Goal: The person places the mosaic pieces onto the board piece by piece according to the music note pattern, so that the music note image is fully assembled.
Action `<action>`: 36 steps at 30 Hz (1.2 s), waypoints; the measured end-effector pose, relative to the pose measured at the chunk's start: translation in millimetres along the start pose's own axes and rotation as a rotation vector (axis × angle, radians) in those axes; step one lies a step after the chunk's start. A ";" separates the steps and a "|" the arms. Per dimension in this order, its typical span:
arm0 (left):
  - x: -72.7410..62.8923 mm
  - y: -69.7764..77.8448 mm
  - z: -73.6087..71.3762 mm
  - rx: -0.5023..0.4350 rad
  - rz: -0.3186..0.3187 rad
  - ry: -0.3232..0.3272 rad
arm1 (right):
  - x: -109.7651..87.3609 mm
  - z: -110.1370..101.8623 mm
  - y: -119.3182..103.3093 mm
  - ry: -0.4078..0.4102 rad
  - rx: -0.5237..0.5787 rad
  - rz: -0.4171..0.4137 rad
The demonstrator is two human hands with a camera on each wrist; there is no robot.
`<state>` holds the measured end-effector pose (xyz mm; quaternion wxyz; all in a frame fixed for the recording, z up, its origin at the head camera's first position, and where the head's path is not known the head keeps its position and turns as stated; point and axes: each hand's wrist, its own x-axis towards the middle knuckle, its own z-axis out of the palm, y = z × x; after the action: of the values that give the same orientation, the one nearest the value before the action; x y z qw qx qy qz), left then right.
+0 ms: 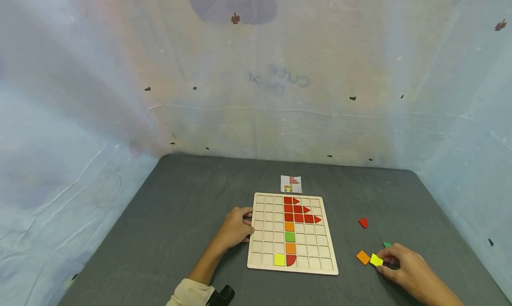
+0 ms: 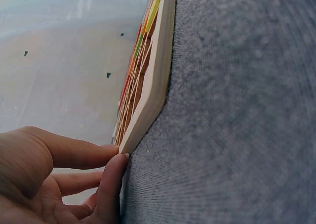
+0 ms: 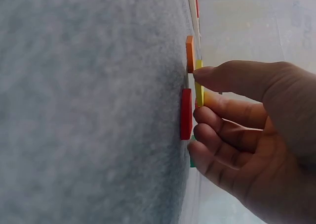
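My right hand (image 1: 408,268) pinches a yellow square tile (image 1: 376,260) between thumb and fingers, close over the table at the right. In the right wrist view the yellow tile stands edge-on at the fingertips. An orange square tile (image 1: 363,257) lies just left of it, and a green tile (image 1: 386,244) is partly covered by the hand. A red tile (image 3: 186,113) shows beside the fingers in the right wrist view. With thumb and fingers, my left hand (image 1: 234,226) grips the left edge of a wooden grid board (image 1: 264,228), which carries red, orange, green and yellow tiles.
Behind the board lies a small pattern card (image 1: 291,184) with a coloured design on a grid. A red rounded tile (image 1: 363,223) rests right of the board. The dark grey table (image 1: 192,199) is enclosed by pale hanging sheets (image 1: 256,133) at the back and sides.
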<state>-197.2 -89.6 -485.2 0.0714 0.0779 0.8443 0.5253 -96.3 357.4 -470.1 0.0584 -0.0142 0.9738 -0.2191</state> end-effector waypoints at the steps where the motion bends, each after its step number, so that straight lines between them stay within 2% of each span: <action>1: 0.2 0.0 0.1 -0.001 0.001 0.000 | -0.5 0.1 -0.6 0.017 0.000 -0.015; 7: 0.8 -0.4 0.4 0.001 0.000 0.000 | -1.8 5.6 -9.8 0.177 0.021 -0.154; 11: 0.9 -0.9 0.4 0.005 -0.002 -0.001 | 2.8 10.5 -18.4 0.218 0.053 -0.221; 15: 1.2 -1.3 0.4 0.010 0.003 -0.002 | 7.8 15.4 -27.2 0.257 0.078 -0.328; 18: 1.2 -1.7 0.3 0.009 0.001 0.000 | 11.8 17.3 -35.8 0.258 0.099 -0.385; 21: 1.4 -2.3 0.2 0.004 -0.003 0.001 | 16.4 18.7 -46.3 0.225 0.120 -0.409; 28: 1.1 -2.5 -0.1 -0.009 0.007 0.000 | 25.9 21.2 -72.1 0.076 0.138 -0.393; 36: 1.0 -2.8 0.3 -0.008 0.015 0.004 | 34.5 29.4 -98.9 0.051 0.124 -0.426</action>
<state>-198.3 -90.4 -487.9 0.0658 0.0830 0.8418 0.5293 -126.7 253.7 -457.8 -0.0131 -0.2106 0.9347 -0.2861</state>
